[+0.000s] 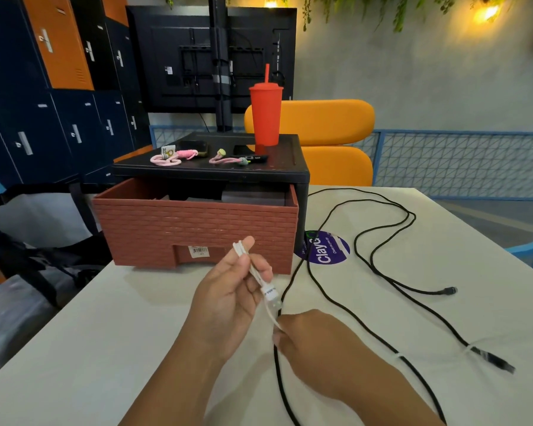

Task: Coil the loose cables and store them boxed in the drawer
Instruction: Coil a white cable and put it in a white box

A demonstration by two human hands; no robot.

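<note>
Hands hold a folded white cable (253, 270) above the table (105, 318).
The left hand (228, 290) grips the folds; the right hand (314, 342) pinches its tail. A black cable (276, 367) sprawls (uncoiled) toward the right edge; the brick-red drawer (197, 229) stands open at the far edge.

- Brick-patterned red plastic drawer (194, 222) sits open under the black plastic stand (285, 172).
- Red plastic tumbler (265, 118) on top, coiled pink cords (166, 160) left of it.
- Long black cable (372, 265) sprawls right of the drawer.
</note>
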